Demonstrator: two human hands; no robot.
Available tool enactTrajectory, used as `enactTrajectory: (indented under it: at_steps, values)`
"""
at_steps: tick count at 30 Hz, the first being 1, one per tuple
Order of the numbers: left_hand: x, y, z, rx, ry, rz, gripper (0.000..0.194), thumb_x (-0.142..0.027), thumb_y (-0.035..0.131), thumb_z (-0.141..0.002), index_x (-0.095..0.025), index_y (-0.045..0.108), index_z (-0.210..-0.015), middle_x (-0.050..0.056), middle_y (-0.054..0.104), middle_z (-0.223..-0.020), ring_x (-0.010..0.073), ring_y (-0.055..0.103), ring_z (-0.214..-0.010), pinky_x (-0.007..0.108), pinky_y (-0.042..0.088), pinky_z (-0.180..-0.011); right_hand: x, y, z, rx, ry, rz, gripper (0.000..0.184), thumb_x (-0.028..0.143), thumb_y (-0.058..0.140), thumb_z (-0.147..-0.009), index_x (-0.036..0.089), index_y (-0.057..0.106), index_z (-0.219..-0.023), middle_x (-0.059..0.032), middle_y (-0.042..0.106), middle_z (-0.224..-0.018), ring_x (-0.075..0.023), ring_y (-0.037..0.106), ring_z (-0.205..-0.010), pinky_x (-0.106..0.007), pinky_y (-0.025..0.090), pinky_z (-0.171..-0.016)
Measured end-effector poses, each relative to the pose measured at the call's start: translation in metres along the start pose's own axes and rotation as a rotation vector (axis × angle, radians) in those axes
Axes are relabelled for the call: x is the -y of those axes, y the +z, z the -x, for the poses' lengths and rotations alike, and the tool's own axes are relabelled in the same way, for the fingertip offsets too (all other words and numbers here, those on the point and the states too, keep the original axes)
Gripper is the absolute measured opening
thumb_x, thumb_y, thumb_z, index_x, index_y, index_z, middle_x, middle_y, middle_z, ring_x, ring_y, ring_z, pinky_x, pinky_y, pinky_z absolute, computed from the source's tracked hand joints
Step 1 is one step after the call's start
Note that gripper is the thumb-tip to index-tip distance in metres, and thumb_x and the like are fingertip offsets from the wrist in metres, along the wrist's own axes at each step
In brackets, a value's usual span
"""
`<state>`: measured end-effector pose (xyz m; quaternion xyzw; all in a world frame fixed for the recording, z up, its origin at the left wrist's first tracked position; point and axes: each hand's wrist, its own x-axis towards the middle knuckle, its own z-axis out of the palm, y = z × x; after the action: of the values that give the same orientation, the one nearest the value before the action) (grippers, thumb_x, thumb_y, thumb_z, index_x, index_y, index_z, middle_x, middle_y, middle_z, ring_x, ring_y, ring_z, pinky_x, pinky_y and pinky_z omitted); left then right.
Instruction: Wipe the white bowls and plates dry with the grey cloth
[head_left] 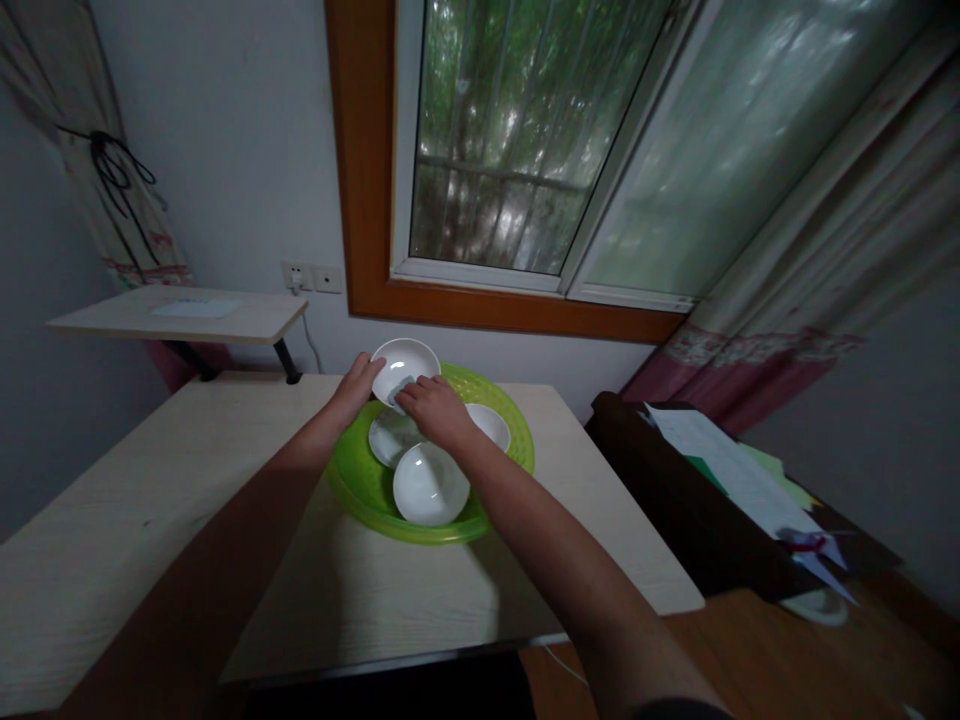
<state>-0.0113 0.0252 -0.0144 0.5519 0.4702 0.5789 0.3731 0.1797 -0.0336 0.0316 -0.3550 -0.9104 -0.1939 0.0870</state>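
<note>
My left hand (358, 385) grips the left rim of a white bowl (406, 356), which is raised and tilted toward me. Against the inside of that bowl my right hand (435, 405) presses a small pale grey-green cloth (398, 391), its fingers closed over it. Below both hands a round lime-green plastic basket (520, 432) rests on the table. Inside it lie a white bowl (431, 486) at the front, another bowl (390, 440) behind it on the left, and a third bowl (491, 424) on the right, partly hidden by my right hand and wrist.
The basket stands on a light wooden table (315, 590). A small raised shelf (187, 318) on black legs is at the back left. Behind are a window (510, 150) and wall sockets (311, 277). Right of the table, papers (720, 470) lie beside a dark brown piece of furniture (667, 500).
</note>
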Motion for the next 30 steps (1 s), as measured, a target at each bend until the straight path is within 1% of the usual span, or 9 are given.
enactTrajectory:
  at_steps: [4,8,10,13,15,17,21,23,30]
  values:
    - [0.001,0.0,-0.001,0.023,-0.12,0.158,0.041,-0.053,0.064,-0.076,-0.025,0.042,-0.095,-0.003,0.052,-0.08,0.0149,0.054,-0.066,0.025,0.041,-0.056,-0.009,0.002,0.001,-0.062,-0.009,0.042,0.02,0.022,0.049,-0.1,0.016,0.068,-0.103,-0.0101,0.069,-0.106,-0.0252,0.054,-0.107,-0.041,0.038,-0.101]
    - [0.001,0.002,-0.002,0.049,-0.124,0.131,0.04,-0.052,0.063,-0.077,-0.025,0.043,-0.099,-0.003,0.053,-0.085,0.0147,0.054,-0.069,0.025,0.04,-0.057,-0.013,0.009,0.001,-0.097,0.053,0.044,0.02,0.019,0.051,-0.098,0.015,0.07,-0.101,-0.0103,0.07,-0.106,-0.0238,0.055,-0.109,-0.041,0.029,-0.113]
    - [0.001,0.003,-0.003,0.02,-0.096,0.046,0.037,-0.052,0.059,-0.08,-0.024,0.045,-0.099,-0.002,0.053,-0.084,0.0153,0.053,-0.071,0.027,0.04,-0.06,-0.01,0.012,0.0,-0.089,0.074,0.035,0.02,0.017,0.052,-0.097,0.014,0.07,-0.101,-0.0114,0.07,-0.105,-0.024,0.056,-0.108,-0.04,0.033,-0.111]
    - [-0.001,0.003,-0.003,-0.037,-0.044,-0.066,0.033,-0.052,0.054,-0.083,-0.023,0.046,-0.097,0.0,0.052,-0.084,0.0172,0.053,-0.076,0.029,0.04,-0.067,-0.001,0.015,-0.001,-0.055,0.062,0.003,0.018,0.016,0.053,-0.095,0.013,0.07,-0.1,-0.0122,0.071,-0.102,-0.0256,0.058,-0.103,-0.04,0.043,-0.097]
    - [-0.003,0.003,-0.002,-0.03,-0.013,-0.096,0.033,-0.052,0.053,-0.084,-0.022,0.046,-0.098,0.0,0.053,-0.087,0.0181,0.053,-0.08,0.031,0.042,-0.071,0.005,0.016,-0.003,-0.014,0.023,-0.036,0.017,0.019,0.055,-0.094,0.013,0.07,-0.1,-0.012,0.071,-0.1,-0.0263,0.06,-0.1,-0.038,0.047,-0.089]
    - [-0.004,0.004,0.0,0.006,0.02,-0.113,0.033,-0.051,0.053,-0.084,-0.022,0.047,-0.099,0.001,0.053,-0.09,0.0186,0.054,-0.084,0.032,0.043,-0.075,0.011,0.016,-0.004,0.017,-0.025,-0.085,0.019,0.021,0.057,-0.093,0.013,0.068,-0.106,-0.0115,0.071,-0.101,-0.0257,0.061,-0.098,-0.036,0.048,-0.085]
    - [-0.004,0.004,0.0,0.036,0.07,-0.128,0.033,-0.051,0.053,-0.083,-0.023,0.047,-0.1,0.002,0.054,-0.095,0.02,0.054,-0.092,0.033,0.044,-0.083,0.015,0.015,-0.005,0.02,-0.049,-0.161,0.031,0.019,0.052,-0.096,0.016,0.06,-0.126,-0.0106,0.069,-0.114,-0.0224,0.061,-0.103,-0.033,0.049,-0.086]
    - [-0.001,0.004,-0.002,0.043,0.051,-0.116,0.034,-0.05,0.054,-0.082,-0.023,0.047,-0.102,0.002,0.055,-0.096,0.0203,0.055,-0.092,0.033,0.044,-0.081,0.014,0.014,-0.005,0.037,-0.035,-0.156,0.031,0.017,0.05,-0.098,0.016,0.06,-0.127,-0.0108,0.069,-0.115,-0.022,0.061,-0.105,-0.033,0.048,-0.087]
    - [0.005,-0.002,-0.007,0.059,-0.075,0.036,0.043,-0.041,0.066,-0.069,-0.023,0.048,-0.105,-0.001,0.057,-0.088,0.0159,0.056,-0.073,0.027,0.042,-0.064,0.0,0.011,-0.002,0.084,-0.025,-0.021,0.021,0.017,0.049,-0.098,0.013,0.068,-0.107,-0.0136,0.069,-0.109,-0.0261,0.058,-0.109,-0.038,0.046,-0.091]
